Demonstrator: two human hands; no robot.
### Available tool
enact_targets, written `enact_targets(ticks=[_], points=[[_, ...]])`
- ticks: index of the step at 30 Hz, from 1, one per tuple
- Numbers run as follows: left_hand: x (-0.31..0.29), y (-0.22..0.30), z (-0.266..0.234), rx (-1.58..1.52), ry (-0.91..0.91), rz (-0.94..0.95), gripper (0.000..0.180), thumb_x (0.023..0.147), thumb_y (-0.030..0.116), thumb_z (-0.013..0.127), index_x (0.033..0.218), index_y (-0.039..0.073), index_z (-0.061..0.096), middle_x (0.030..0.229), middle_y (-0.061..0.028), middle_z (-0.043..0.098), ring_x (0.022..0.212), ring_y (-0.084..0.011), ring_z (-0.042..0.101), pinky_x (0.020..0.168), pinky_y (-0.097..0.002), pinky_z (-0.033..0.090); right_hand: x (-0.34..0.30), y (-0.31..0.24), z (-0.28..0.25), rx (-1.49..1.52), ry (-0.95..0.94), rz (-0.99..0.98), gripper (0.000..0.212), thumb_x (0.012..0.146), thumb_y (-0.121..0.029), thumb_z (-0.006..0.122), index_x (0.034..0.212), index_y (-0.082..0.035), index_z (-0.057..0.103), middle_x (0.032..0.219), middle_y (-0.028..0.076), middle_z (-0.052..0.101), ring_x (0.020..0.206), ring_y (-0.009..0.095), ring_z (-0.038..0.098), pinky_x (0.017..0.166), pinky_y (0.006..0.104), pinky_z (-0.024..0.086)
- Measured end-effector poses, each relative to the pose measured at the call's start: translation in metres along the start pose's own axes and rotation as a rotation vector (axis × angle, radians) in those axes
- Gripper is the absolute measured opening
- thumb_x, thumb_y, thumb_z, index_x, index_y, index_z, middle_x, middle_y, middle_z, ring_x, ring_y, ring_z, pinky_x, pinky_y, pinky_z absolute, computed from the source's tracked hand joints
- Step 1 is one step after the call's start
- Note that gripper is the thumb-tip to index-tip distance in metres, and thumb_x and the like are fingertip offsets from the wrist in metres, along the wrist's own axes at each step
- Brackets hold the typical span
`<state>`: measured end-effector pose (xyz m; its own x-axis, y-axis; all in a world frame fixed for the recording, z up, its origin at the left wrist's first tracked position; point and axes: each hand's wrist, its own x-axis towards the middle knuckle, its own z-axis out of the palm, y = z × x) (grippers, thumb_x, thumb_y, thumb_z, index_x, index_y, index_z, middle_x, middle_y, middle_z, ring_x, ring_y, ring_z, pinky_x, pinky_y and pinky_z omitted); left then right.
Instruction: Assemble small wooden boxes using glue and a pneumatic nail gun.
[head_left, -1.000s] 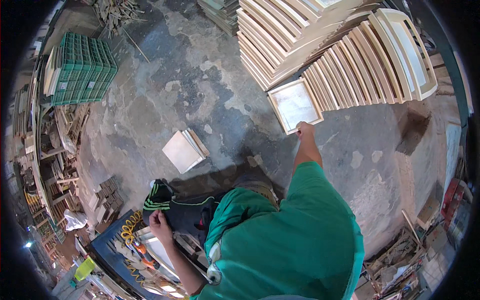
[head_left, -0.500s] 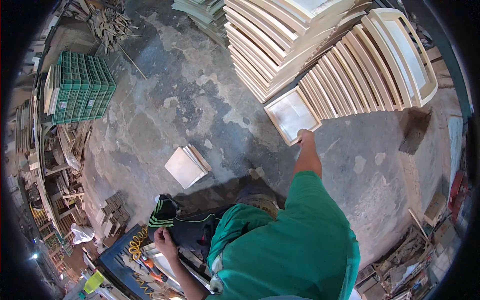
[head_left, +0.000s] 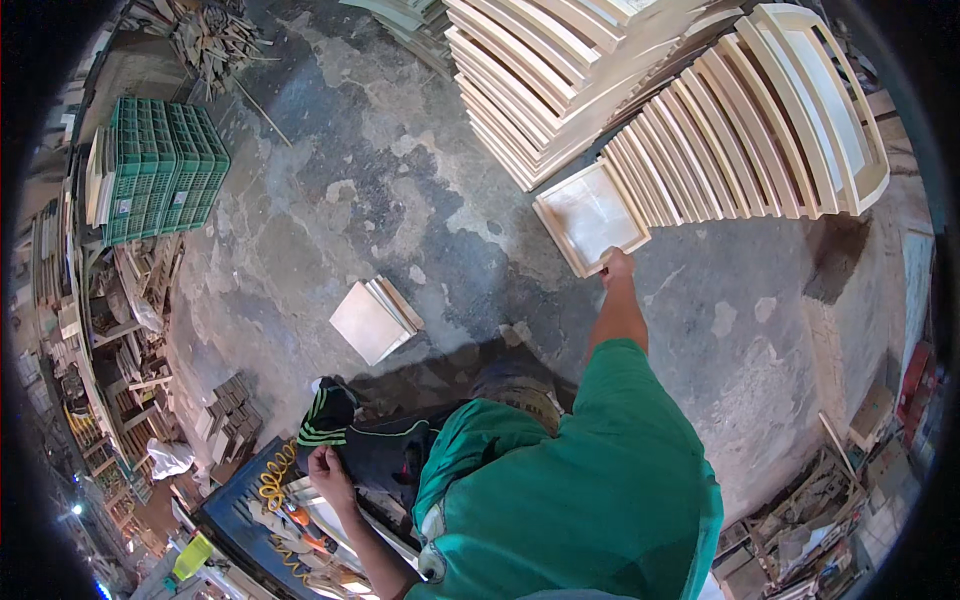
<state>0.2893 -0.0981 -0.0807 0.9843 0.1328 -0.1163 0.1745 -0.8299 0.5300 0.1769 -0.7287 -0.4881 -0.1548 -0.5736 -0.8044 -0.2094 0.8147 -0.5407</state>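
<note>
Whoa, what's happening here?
Someone in a green shirt is holding a square wooden frame by its edge with their right hand, next to lots of other wooden frames. Their left hand is by their dark trousers. A few flat panels lie on the floor.

Decent even light in the middle, murky black fisheye rim
The patchy grey concrete floor (head_left: 400, 190) ahead of both hands is lit pretty evenly, with a soft dark shadow (head_left: 440, 376) between the bare left hand (head_left: 330, 477) and bare right hand (head_left: 617, 265), which look fairly crisp. Hazy sheen on the pale square panel in a light wooden frame (head_left: 596, 214) at the right hand; the tall stack of pale wooden frames (head_left: 725, 140) beyond bows hard. Far left of the left hand, a small bluish-white light (head_left: 77, 509) glares.
</note>
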Motion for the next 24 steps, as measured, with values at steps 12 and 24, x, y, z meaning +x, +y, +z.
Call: enact_targets(ticks=[12, 24], points=[[-0.002, 0.007, 0.002, 0.047, 0.008, -0.002, 0.021, 0.095, 0.016, 0.063, 0.102, -0.004, 0.065, 0.090, -0.0105, 0.069, 0.083, -0.0185, 0.062, 0.081, -0.0324, 0.050, -0.008, -0.003, -0.007, 0.002, -0.052, 0.007, 0.020, 0.088, -0.017, 0.055, 0.104, -0.005, 0.060, 0.081, 0.012, 0.060, 0.061, 0.026, 0.059, 0.047, 0.0398, 0.046], [-0.004, 0.004, 0.004, 0.026, 0.049, -0.017, 0.019, 0.094, 0.013, 0.063, 0.103, -0.004, 0.066, 0.091, -0.0106, 0.069, 0.084, -0.0178, 0.063, 0.081, -0.0320, 0.050, 0.007, 0.005, -0.001, -0.014, 0.068, -0.075, 0.040, 0.089, -0.031, 0.062, 0.113, 0.001, 0.061, 0.096, 0.014, 0.065, 0.079, 0.027, 0.065, 0.066, 0.0419, 0.053]])
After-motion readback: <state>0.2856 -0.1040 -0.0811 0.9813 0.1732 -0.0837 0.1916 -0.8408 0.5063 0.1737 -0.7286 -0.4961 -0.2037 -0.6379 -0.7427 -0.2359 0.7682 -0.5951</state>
